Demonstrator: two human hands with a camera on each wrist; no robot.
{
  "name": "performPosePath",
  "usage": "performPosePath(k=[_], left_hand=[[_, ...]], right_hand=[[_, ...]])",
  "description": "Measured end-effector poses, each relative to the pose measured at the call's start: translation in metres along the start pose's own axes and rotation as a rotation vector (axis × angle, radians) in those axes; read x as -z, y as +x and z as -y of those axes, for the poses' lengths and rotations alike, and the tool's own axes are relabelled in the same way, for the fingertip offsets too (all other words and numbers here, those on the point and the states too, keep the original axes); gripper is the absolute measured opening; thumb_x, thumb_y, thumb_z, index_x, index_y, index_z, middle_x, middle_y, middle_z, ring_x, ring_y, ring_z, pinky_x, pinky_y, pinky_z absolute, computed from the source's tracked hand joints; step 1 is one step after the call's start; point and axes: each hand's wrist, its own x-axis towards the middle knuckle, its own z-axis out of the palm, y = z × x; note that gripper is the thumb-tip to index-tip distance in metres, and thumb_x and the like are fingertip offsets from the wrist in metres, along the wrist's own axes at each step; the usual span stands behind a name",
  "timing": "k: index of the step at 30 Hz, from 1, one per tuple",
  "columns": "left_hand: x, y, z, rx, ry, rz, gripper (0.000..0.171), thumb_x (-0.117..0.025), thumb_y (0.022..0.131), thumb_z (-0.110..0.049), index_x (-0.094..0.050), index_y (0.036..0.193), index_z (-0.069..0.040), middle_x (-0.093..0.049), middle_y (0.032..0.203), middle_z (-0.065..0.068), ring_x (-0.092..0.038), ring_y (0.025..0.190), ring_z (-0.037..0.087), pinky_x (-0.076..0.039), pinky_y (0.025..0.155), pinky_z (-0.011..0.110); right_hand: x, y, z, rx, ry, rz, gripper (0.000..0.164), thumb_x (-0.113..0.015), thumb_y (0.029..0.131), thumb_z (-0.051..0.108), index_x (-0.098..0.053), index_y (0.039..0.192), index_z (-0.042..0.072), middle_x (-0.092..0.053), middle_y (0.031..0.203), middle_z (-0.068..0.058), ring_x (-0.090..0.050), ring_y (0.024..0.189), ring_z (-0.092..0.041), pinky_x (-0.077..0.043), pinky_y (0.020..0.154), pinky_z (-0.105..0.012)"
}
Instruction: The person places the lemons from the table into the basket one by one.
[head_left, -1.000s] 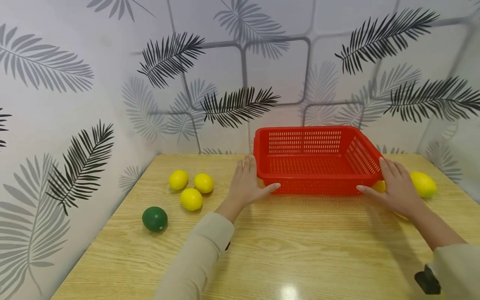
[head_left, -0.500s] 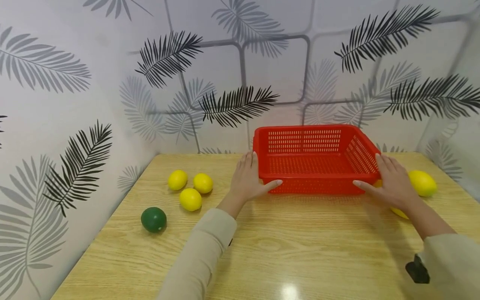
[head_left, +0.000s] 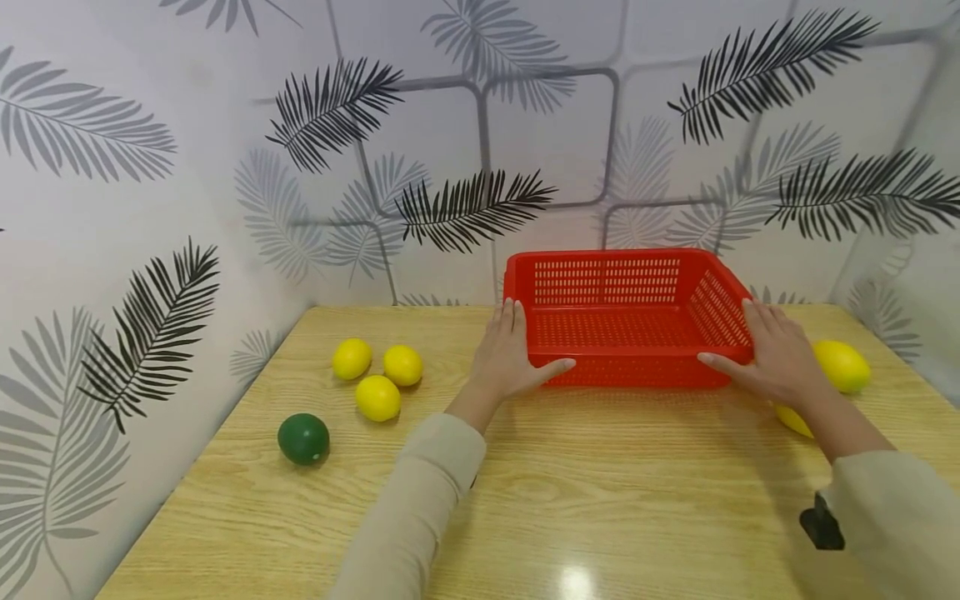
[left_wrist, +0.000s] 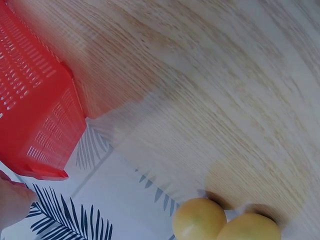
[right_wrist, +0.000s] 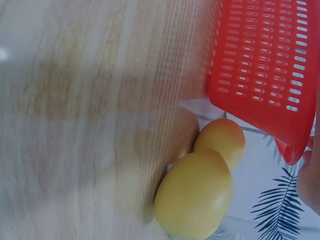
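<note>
A red plastic basket (head_left: 622, 368) with slotted walls stands upright against the back of the table, and nothing lies in it. My left hand (head_left: 501, 360) holds its left front corner, the fingers along the side and the thumb across the front wall. At the right front corner my right hand (head_left: 780, 362) grips in a mirrored way. The left wrist view shows part of that hand (left_wrist: 14, 202) just past the basket's rim (left_wrist: 42, 172). In the right wrist view, fingers (right_wrist: 306, 182) meet the rim (right_wrist: 292, 150); the remaining parts of both hands fall outside the wrist views.
Yellow lemons (head_left: 378, 398) lie grouped at the left of the wooden table (head_left: 600, 483), near a dark green egg-shaped fruit (head_left: 303, 439). Right of the basket, a yellow fruit with a greenish end (head_left: 842, 367) and another yellow fruit (head_left: 793, 421) sit partly behind the right arm. A patterned wall (head_left: 555, 167) rises behind.
Both hands have drawn slightly closer together: the left has shifted right, the right has shifted left, and the basket's right side has moved a little left with it. The fruits stay in place.
</note>
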Motion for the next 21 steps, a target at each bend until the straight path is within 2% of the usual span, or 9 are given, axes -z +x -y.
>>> performPosePath(k=[9,21], left_hand=[[-0.002,0.005,-0.004,-0.009,0.03,0.013,0.106,-0.04,0.08,-0.074,-0.004,0.148,-0.001,-0.002,0.157,0.014,-0.002,0.146,0.029,-0.005,0.119,0.035],[-0.005,0.012,-0.007,-0.016,0.077,0.002,0.105,-0.036,0.081,-0.075,-0.005,0.148,0.0,-0.004,0.157,0.015,-0.002,0.145,0.03,-0.004,0.119,0.035]], right_hand=[[0.003,0.007,-0.001,-0.003,-0.048,0.079,0.107,-0.047,0.085,0.062,0.0,0.142,-0.015,-0.005,0.146,-0.04,-0.009,0.132,-0.055,-0.007,0.107,-0.067],[0.002,0.01,-0.001,-0.022,-0.018,0.146,0.106,-0.045,0.086,0.063,0.001,0.142,-0.014,-0.005,0.145,-0.04,-0.005,0.134,-0.054,-0.005,0.107,-0.067]])
